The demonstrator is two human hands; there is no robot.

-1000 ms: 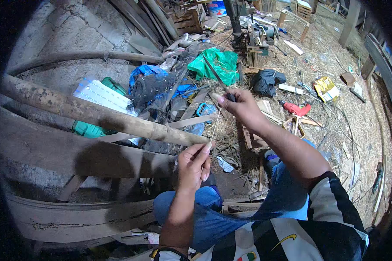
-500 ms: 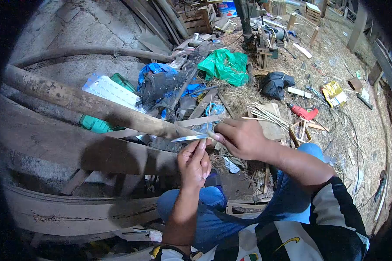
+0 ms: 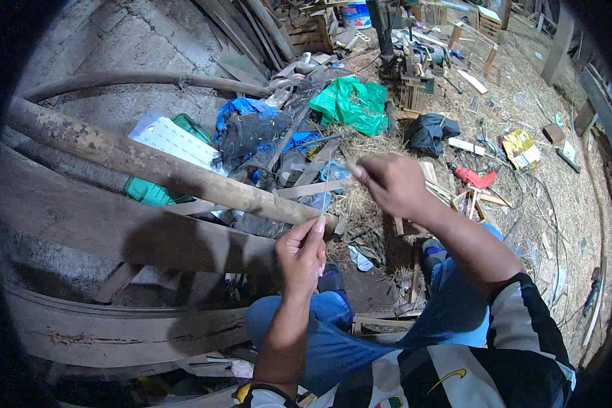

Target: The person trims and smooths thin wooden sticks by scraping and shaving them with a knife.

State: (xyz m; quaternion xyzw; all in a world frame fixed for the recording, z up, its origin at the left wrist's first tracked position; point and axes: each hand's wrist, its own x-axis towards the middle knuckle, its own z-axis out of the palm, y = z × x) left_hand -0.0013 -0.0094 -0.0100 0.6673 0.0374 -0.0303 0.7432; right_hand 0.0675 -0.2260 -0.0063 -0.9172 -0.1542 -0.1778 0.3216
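Note:
My left hand (image 3: 300,250) pinches a thin wooden stick (image 3: 327,182) near its lower end, and the stick points upward. My right hand (image 3: 392,182) is closed around a knife (image 3: 313,165), whose blade is smeared by motion and extends left near the stick's upper part. Whether blade and stick touch, I cannot tell. Just behind the left fingertips lies the end of a long round pole (image 3: 251,199).
A wide wooden beam (image 3: 115,221) runs along the left. A red drill (image 3: 474,177), a green plastic bag (image 3: 352,105) and a black bag (image 3: 432,131) lie on the littered ground. Cables (image 3: 547,204) trail at the right.
My right hand has moved up and slightly right, carrying the knife from just above the left fingertips to the upper part of the stick. The left hand stays nearly still.

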